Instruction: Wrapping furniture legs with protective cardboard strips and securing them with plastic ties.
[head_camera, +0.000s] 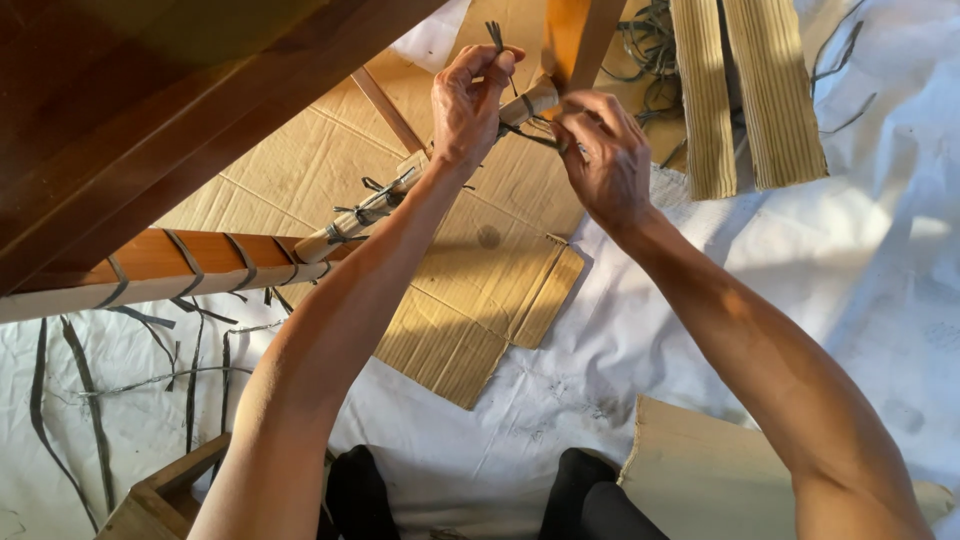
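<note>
A pale paper-wrapped rod (375, 208) runs diagonally from lower left up to the centre top, tied in places with dark plastic strips. My left hand (468, 105) pinches the upright end of a dark strip (497, 40) above the rod's upper end. My right hand (603, 158) grips the other end of that strip just right of the rod, pulled sideways. Both hands work at the same knot, a few centimetres apart.
A dark wooden furniture frame (170, 110) fills the upper left, its lower rail (190, 262) bound with strips. Flattened cardboard (470, 270) lies on white sheeting (800, 260). Corrugated cardboard rolls (745, 95) stand top right. Loose strips (90, 400) trail at left.
</note>
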